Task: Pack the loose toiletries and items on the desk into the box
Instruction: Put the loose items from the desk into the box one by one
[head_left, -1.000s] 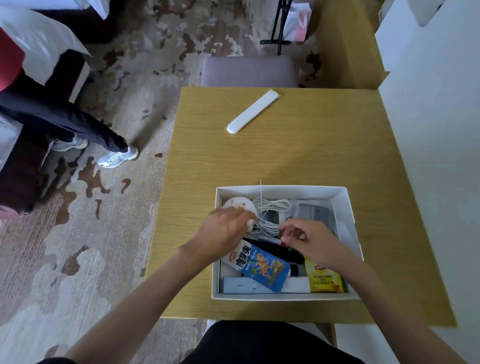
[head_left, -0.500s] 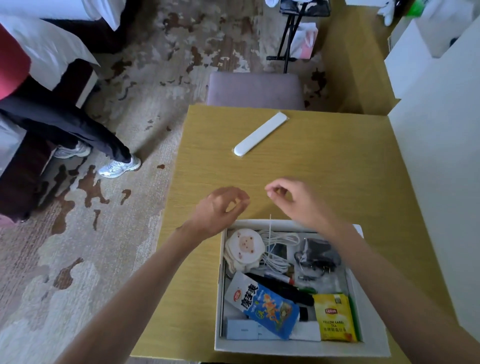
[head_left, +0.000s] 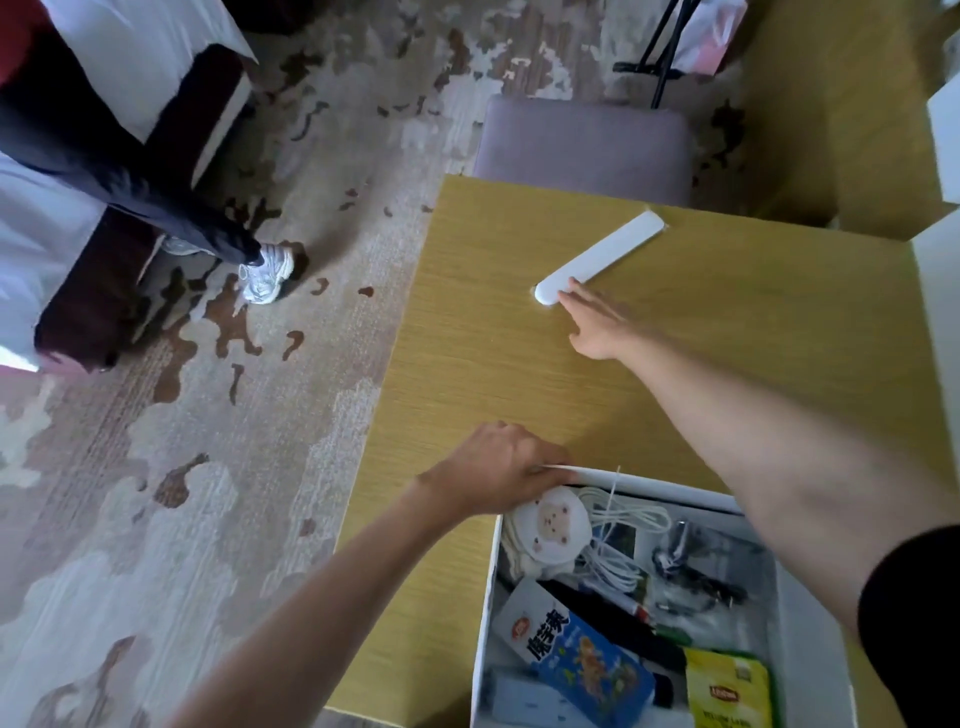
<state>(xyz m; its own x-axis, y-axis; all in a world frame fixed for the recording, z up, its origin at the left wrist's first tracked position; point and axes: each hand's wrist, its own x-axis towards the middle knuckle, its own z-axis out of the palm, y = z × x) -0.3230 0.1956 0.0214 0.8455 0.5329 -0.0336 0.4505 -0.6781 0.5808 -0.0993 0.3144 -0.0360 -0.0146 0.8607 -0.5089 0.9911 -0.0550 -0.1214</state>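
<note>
A long white case (head_left: 602, 256) lies slanted on the far part of the yellow wooden desk (head_left: 467, 364). My right hand (head_left: 597, 325) is stretched out flat with fingers apart, its fingertips touching the near end of the case. My left hand (head_left: 493, 475) grips the far left corner of the white box (head_left: 485, 618) at the desk's near edge. The box holds a round white pad with a bear face (head_left: 550, 530), a coiled white cable (head_left: 623, 535), a blue snack packet (head_left: 576, 654), a yellow tea packet (head_left: 727, 691) and dark items.
A mauve chair seat (head_left: 582, 145) stands at the desk's far edge. Another person's leg and white sneaker (head_left: 265, 273) are on the patterned carpet to the left, beside a bed (head_left: 104, 156). A white wall (head_left: 940, 301) borders the desk's right side.
My right hand has left the box and reached far across the desk to the white case. My left hand has moved back to the box's far left corner and taken hold of it.
</note>
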